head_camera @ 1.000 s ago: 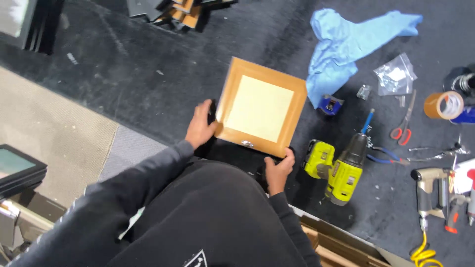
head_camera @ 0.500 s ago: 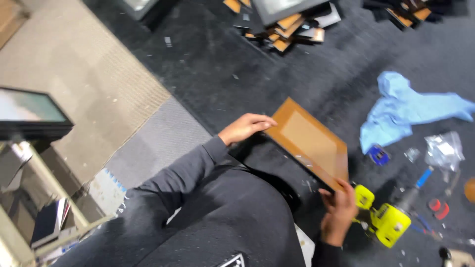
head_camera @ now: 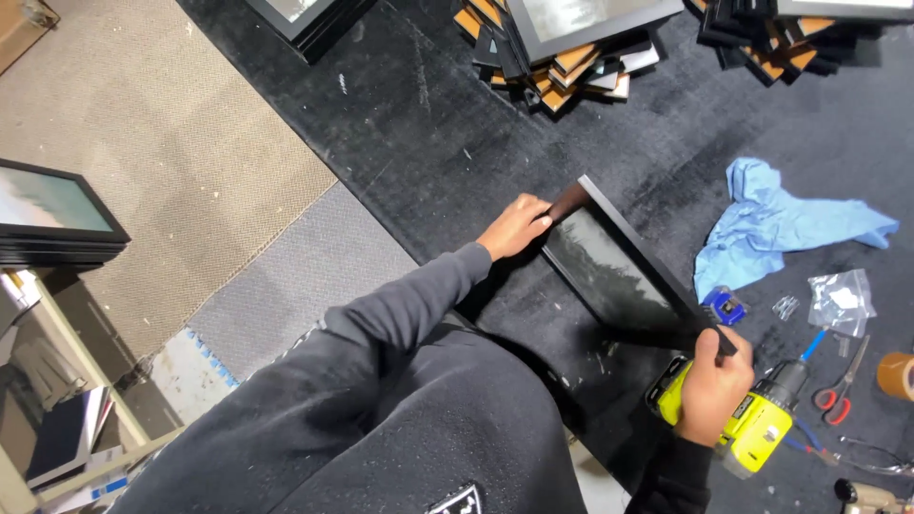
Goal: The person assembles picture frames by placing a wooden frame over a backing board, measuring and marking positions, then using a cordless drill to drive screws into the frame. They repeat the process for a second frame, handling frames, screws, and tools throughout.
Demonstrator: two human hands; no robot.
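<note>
Dark felt-like matting covers the work surface, with a beige carpet off to the side. Front and centre is a black picture frame, glass side up, lying slantwise between both hands. The left hand is closed on the frame's far upper corner, fingers wrapped over the edge. The right hand grips the near lower corner in a fist, so the frame spans from one hand to the other. Just beneath that right hand lies a yellow drill. A blue cloth sits crumpled beside the frame's right edge, near but apart. Red-handled scissors and a small clear bag lie further right. Up top, stacks of frames are piled on the matting.
</note>
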